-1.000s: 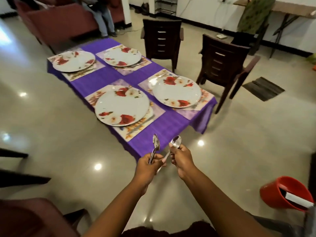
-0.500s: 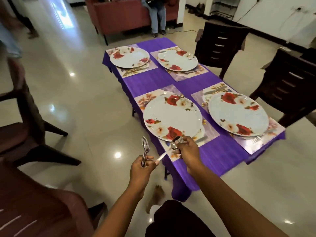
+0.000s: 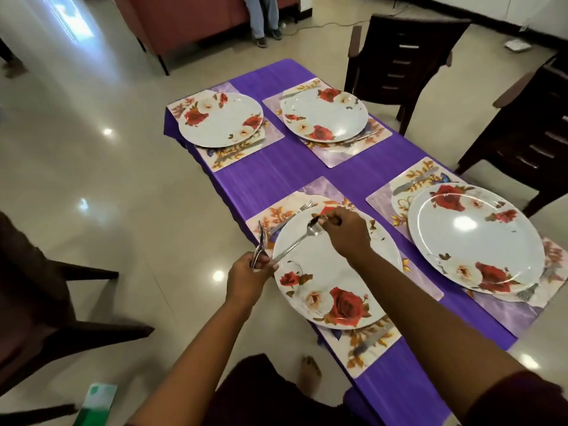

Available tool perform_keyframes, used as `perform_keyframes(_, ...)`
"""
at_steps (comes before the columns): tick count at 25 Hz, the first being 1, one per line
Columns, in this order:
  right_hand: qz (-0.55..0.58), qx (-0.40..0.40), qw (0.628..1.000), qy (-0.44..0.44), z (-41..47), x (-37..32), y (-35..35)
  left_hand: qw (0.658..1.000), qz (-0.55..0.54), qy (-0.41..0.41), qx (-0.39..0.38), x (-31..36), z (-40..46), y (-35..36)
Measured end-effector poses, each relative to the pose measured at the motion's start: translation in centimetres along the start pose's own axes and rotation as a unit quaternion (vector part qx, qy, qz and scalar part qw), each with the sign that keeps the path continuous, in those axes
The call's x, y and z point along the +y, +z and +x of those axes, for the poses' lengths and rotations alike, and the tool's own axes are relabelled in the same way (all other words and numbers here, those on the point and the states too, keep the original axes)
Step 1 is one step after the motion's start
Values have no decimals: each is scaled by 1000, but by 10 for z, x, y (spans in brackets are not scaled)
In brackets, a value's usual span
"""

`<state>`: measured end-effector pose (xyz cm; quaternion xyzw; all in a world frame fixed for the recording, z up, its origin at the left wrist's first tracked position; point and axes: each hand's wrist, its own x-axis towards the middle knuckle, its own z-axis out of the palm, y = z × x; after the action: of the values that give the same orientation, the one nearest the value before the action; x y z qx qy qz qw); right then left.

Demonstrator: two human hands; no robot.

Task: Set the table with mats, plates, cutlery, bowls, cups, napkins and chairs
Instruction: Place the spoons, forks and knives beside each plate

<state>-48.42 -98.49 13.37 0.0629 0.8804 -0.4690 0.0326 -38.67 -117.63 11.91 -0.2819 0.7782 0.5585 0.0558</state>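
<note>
Four floral plates (image 3: 335, 272) bear no readable writing.

Table (image 3: 310, 176), covered by purple cloth, stands on glossy tiled floor (image 3: 92, 179). Four floral mats directly on cloth, two per long side: far left mat (image 3: 221, 155), far right mat (image 3: 338, 155), near left mat (image 3: 365, 348), near right mat (image 3: 498, 312). Each mat carries one rose-pattern plate. Near mats reach the cloth's edges.
</note>
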Motion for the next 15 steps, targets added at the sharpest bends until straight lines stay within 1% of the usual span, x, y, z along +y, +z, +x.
perform_keyframes(6, -62, -4, 998, 8, 71, -22, 40, 995, 87, 48, 9, 11, 78, -3)
perform_keyframes(8, -83, 8, 996, 39, 96, -28, 54, 987, 143, 71, -17, 13, 113, -4)
perform_keyframes(11, -109, -3, 991, 77, 117, -28, 63, 973, 206, 94, -55, 18, 140, -7)
perform_keyframes(15, -144, -14, 979, 143, 146, -30, 86, 952, 278, 96, -89, 18, 187, -12)
